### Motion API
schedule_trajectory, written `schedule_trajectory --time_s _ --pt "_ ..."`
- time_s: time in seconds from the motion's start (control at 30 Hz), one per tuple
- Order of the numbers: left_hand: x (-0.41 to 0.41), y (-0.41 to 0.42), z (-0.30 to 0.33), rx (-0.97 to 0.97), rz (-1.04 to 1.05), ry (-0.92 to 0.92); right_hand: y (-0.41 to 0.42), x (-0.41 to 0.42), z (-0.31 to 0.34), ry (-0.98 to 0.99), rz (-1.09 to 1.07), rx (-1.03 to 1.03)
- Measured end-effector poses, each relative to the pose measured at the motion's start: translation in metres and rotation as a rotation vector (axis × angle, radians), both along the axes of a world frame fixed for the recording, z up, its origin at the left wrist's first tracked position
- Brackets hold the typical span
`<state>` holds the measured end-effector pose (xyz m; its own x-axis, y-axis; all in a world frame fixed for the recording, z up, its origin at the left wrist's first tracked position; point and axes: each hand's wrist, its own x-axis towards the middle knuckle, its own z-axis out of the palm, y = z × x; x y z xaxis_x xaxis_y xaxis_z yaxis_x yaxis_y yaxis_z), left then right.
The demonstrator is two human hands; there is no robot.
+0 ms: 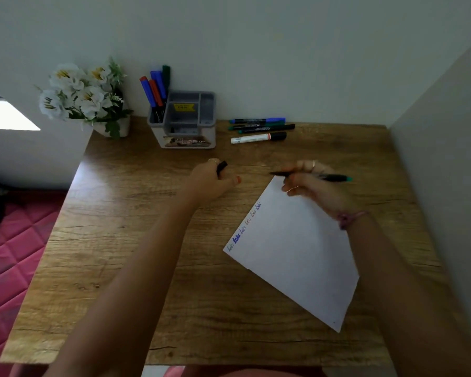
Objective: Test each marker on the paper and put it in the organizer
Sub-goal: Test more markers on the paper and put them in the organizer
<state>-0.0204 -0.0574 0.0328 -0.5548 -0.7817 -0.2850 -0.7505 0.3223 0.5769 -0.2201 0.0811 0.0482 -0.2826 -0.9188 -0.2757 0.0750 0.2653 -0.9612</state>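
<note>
My right hand (314,186) holds an uncapped black marker with a green end (329,177), its tip pointing left above the top corner of the white paper (299,254). My left hand (215,179) is closed on the marker's black cap (221,167). Several small blue scribbles run along the paper's left edge. The grey organizer (185,121) stands at the back of the desk with several markers (155,88) upright in its left compartment. Several more markers (259,129) lie on the desk to its right.
A pot of white flowers (85,96) stands at the back left corner of the wooden desk (147,240). A wall closes off the right side. A pink quilted surface (14,246) lies left of the desk.
</note>
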Motion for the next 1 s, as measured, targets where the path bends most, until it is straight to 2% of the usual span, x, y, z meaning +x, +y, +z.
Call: schedule_trajectory --time_s 0.17,0.33,0.53,0.77,1.0 --pt "-0.031 -0.004 -0.013 -0.007 -0.036 0.003 0.004 0.031 -0.035 0.179 0.019 -0.008" --pt "-0.05 -0.008 -0.02 0.017 -0.131 -0.059 0.003 0.032 -0.042 0.167 -0.034 -0.03" --pt "-0.059 -0.014 -0.019 0.015 -0.183 -0.181 0.0 0.026 -0.044 0.142 0.023 -0.018" --pt "-0.061 -0.018 -0.02 0.047 -0.168 -0.202 -0.014 0.012 -0.047 0.457 0.14 -0.121" --pt "-0.064 -0.02 -0.02 0.081 -0.165 -0.215 -0.023 0.013 -0.061 0.417 0.179 -0.2"
